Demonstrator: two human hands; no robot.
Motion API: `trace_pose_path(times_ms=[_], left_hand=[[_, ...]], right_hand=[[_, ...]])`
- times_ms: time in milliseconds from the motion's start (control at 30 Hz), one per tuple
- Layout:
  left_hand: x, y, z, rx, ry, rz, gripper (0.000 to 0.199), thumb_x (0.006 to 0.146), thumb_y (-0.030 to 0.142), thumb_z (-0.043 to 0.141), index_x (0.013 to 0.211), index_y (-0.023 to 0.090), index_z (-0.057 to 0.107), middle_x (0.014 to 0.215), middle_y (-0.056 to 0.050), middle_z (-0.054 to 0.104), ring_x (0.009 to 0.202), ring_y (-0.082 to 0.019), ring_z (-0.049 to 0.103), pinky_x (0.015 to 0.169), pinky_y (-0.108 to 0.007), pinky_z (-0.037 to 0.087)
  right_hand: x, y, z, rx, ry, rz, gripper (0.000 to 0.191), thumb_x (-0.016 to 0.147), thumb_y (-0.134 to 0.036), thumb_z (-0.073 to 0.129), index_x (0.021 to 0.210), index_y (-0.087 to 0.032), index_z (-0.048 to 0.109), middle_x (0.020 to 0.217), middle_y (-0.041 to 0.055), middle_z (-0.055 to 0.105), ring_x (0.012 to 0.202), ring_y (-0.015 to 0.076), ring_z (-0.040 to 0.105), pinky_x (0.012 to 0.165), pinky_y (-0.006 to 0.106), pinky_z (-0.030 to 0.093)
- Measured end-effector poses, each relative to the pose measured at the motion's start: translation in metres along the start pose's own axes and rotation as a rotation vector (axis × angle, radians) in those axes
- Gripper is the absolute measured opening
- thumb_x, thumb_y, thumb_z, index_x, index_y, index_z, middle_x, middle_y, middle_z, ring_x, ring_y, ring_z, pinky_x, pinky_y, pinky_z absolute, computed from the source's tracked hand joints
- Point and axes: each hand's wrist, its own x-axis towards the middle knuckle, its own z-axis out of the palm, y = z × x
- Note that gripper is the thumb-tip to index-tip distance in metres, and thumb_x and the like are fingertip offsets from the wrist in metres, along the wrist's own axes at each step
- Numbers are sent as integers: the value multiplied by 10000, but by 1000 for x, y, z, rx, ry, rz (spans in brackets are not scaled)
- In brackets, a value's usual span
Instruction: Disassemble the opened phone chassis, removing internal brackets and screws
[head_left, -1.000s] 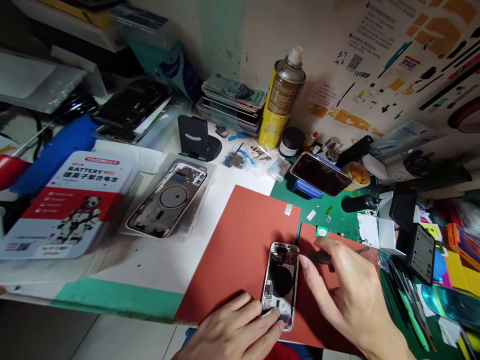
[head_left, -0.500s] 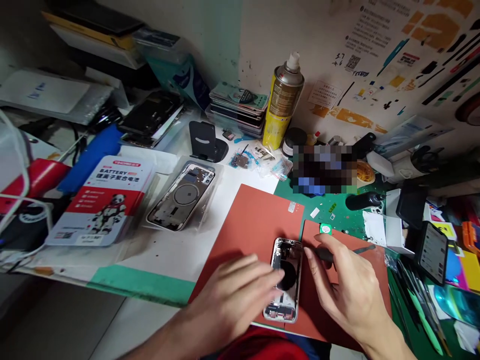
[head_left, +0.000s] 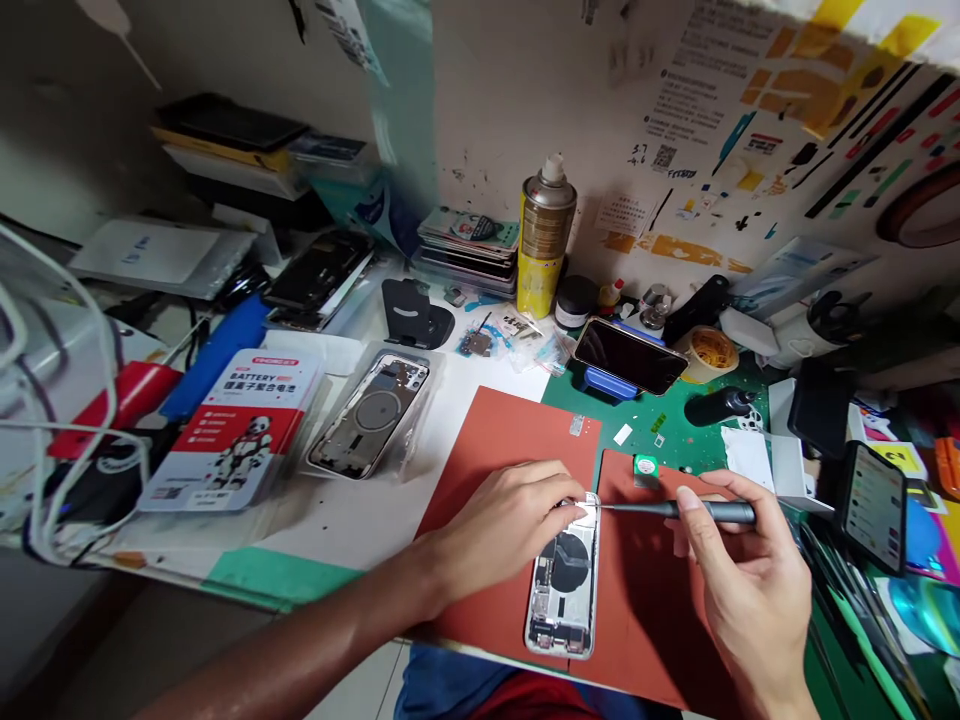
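Note:
An opened phone housing [head_left: 561, 600] lies on the brown-red mat [head_left: 480, 470], with a round black pad and small parts showing inside. My left hand [head_left: 510, 525] rests over its upper end, fingers bent and thumb and forefinger close together. What lies between those fingertips is hidden. In my right hand [head_left: 750, 580] is a dark screwdriver [head_left: 724, 512], held nearly level. Its thin shaft points left, and the tip reaches the top of the housing beside my left fingertips. A small green-and-white round item [head_left: 645, 466] lies on the mat above the shaft.
Left of the mat lie a second phone back [head_left: 371, 415] and a battery box [head_left: 232, 430]. Behind stand a spray can [head_left: 546, 240] and a phone on a blue stand [head_left: 630, 355]. Tweezers and tools [head_left: 862, 620] lie at right, near an upright lit phone [head_left: 874, 505].
My right hand has raised the screwdriver from the mat and brought its tip to the housing's top. My left hand has moved up from the housing's middle. The view has tilted upward.

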Motion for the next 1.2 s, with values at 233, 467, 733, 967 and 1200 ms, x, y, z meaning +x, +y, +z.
trace_pose_path(times_ms=[233, 467, 733, 967, 1200], left_hand=[[12, -14, -4, 137, -16, 69, 248, 1106, 209, 541, 959, 190, 739, 928, 4, 743, 831, -132, 706, 764, -240, 534], [42, -48, 9, 401, 1, 148, 352, 1100, 146, 420, 894, 176, 704, 873, -37, 666, 775, -163, 627, 646, -275, 461], [46, -57, 26, 593, 34, 194, 350, 1071, 58, 411, 827, 177, 630, 826, -17, 595, 639, -148, 514, 516, -318, 308], [46, -54, 26, 642, 56, 180, 319, 1076, 86, 451, 847, 177, 654, 828, -17, 615, 610, -148, 517, 508, -330, 310], [48, -51, 24, 649, 45, 152, 308, 1050, 61, 476, 831, 172, 660, 809, -17, 627, 601, -141, 515, 515, -322, 282]], right_hand=[[-3, 1, 2, 18, 69, 83, 413, 835, -498, 875, 1098, -219, 720, 691, -4, 731, 522, 161, 693, 497, 215, 587], [-18, 21, -14, -33, 176, 164, 479, 788, -546, 897, 1106, -232, 724, 807, 15, 748, 620, 154, 714, 575, 198, 601], [-35, 25, -28, -105, 248, 216, 514, 776, -568, 895, 1130, -236, 726, 811, 13, 740, 626, 139, 724, 594, 147, 592], [-38, 20, -32, -157, 246, 190, 518, 756, -582, 894, 1100, -229, 731, 758, 18, 746, 550, 138, 719, 548, 132, 571], [-44, 15, -32, -159, 258, 248, 579, 748, -624, 888, 1137, -228, 725, 760, 27, 750, 564, 158, 725, 533, 160, 569]])
